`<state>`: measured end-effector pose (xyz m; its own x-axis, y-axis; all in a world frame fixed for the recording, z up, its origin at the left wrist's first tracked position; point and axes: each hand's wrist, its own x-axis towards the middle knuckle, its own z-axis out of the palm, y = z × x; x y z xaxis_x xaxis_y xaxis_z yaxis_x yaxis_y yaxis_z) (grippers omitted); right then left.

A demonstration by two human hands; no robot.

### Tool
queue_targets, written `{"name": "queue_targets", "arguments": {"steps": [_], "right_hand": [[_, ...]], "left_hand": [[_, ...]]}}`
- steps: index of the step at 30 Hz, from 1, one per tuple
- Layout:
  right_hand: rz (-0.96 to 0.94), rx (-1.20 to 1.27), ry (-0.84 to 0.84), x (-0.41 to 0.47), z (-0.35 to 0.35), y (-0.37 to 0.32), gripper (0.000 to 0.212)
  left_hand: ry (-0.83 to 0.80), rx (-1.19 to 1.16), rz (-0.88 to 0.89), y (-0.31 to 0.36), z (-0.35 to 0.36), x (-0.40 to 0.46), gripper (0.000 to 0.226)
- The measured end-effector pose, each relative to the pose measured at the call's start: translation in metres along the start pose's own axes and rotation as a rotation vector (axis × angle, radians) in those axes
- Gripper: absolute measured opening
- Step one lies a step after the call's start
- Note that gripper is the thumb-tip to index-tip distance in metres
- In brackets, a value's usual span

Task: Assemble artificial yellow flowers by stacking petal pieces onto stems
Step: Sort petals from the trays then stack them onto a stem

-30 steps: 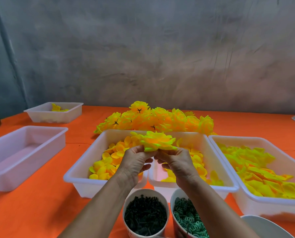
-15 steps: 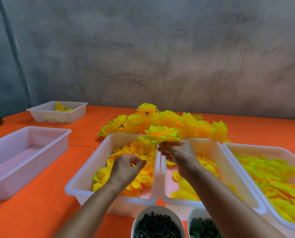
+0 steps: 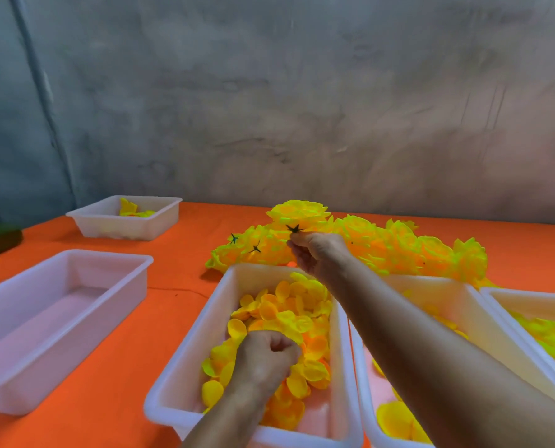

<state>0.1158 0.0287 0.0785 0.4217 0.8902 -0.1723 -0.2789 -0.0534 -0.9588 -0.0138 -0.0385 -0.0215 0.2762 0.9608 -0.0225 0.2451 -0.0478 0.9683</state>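
Right hand (image 3: 318,253): reaching farther out than before, fingers pinching the finished yellow fabric flower (image 3: 298,215) over the flower pile (image 3: 398,247).
Left hand (image 3: 266,357): dipping into the white plastic tray (image 3: 185,367), fingers curling around round yellow petal pieces (image 3: 285,315).
Tip: releasing gently keeps layers stacked.

Two bare forearms enter from the lower edge of the view; no sleeve, watch, bracelet or glove shows on either; the left hand (image 3: 264,357) and the right hand (image 3: 316,253) carry no ring that can be made out; both wrists are uncovered; knuckles and tendons stand out under the light.
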Motion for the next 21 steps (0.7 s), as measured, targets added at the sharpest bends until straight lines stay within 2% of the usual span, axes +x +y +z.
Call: {"name": "queue_targets", "arguments": {"steps": [6,12,21], "right_hand": [[0.061,-0.08,-0.021,0.031,0.025,0.003,0.018],[0.002,-0.195,-0.015,0.049,0.029,-0.021,0.024],[0.088,-0.202,0.032,0.074,0.031,-0.023,0.021]], "left_hand": [[-0.001,-0.04,-0.027,-0.003,0.0,0.001,0.022],[-0.044,-0.036,-0.03,-0.006,0.0,0.005,0.021],[-0.08,0.026,-0.012,-0.002,-0.002,0.003,0.019]]}}
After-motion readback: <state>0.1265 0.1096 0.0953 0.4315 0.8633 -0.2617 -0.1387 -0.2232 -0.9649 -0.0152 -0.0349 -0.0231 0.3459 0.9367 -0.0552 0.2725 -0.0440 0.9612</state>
